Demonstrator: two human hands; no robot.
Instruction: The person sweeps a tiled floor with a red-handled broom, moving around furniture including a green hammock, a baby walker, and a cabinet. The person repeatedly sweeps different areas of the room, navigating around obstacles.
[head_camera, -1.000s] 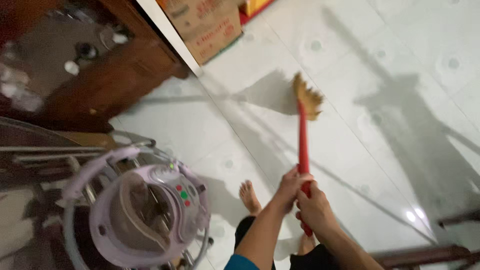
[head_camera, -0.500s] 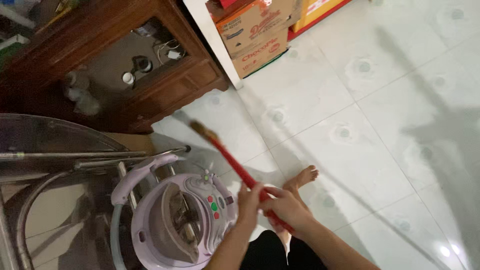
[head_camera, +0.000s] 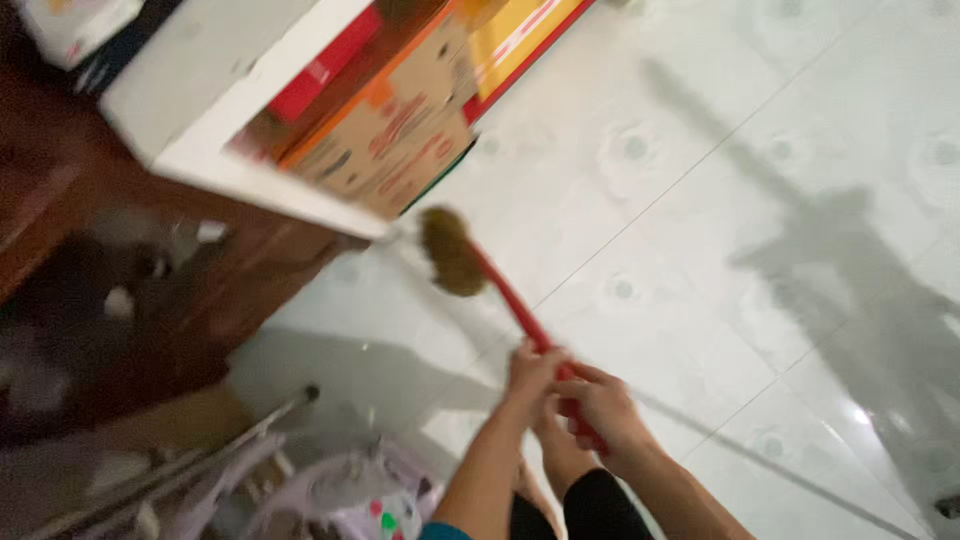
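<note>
Both my hands grip the red handle of a broom (head_camera: 503, 290). My left hand (head_camera: 532, 368) is higher on the handle and my right hand (head_camera: 598, 405) sits just below it. The broom's brown bristle head (head_camera: 450, 251) reaches the white tiled floor (head_camera: 720, 200) near the corner of a white frame (head_camera: 250, 170) and a dark wooden cabinet (head_camera: 150, 300). My bare foot (head_camera: 560, 455) shows under my hands. The picture is blurred by motion.
Cardboard boxes (head_camera: 400, 130) in brown, orange and yellow stand behind the white frame at the top. A pale purple plastic appliance (head_camera: 350, 500) and metal rods (head_camera: 200, 460) sit at the bottom left. Shadows fall across the tiles on the right.
The broom head has swung from the left by the cabinet up toward the white frame's corner. The view has shifted, so the purple appliance now sits lower in the picture.
</note>
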